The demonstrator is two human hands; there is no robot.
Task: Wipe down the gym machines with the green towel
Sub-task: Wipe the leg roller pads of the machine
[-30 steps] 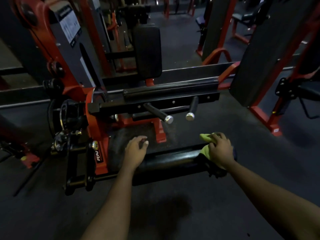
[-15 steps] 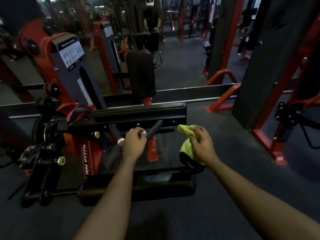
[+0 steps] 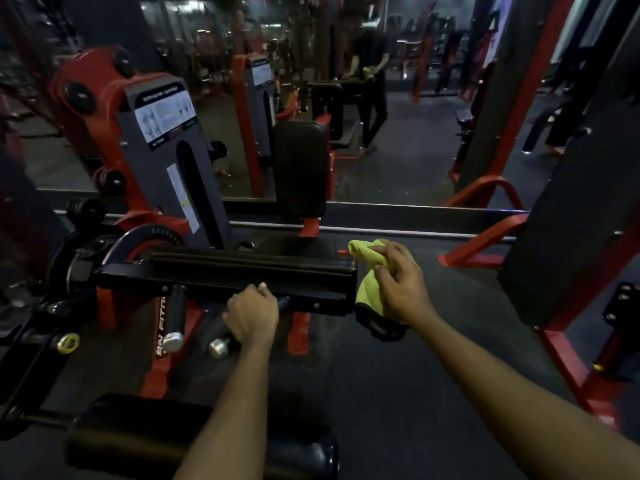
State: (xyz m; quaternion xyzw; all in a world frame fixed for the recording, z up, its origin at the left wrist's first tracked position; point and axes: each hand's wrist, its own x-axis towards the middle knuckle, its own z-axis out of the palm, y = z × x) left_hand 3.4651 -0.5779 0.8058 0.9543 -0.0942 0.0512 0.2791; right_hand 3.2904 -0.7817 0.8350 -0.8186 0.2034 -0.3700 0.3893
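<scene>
A red and black gym machine [image 3: 114,133] stands in front of me, with a long black padded bar [image 3: 249,268] across its middle. My right hand [image 3: 398,282] grips the green towel [image 3: 367,292] bunched against the right end of that bar. My left hand [image 3: 252,315] is curled round a black handle [image 3: 221,332] with a chrome end cap, just under the bar. A second chrome-tipped handle [image 3: 175,318] hangs to its left. A black roller pad [image 3: 194,441] lies low, near me.
A wall mirror [image 3: 398,140] behind the machine reflects the gym and a person. A black upright pad [image 3: 300,168] rises behind the bar. A dark panel on a red frame [image 3: 568,216] stands close on the right. Dark rubber floor [image 3: 433,358] lies between them.
Both hands have risen from the low roller pad to the upper padded bar. My left hand has taken hold of the handle, and the towel now sits at the bar's right end.
</scene>
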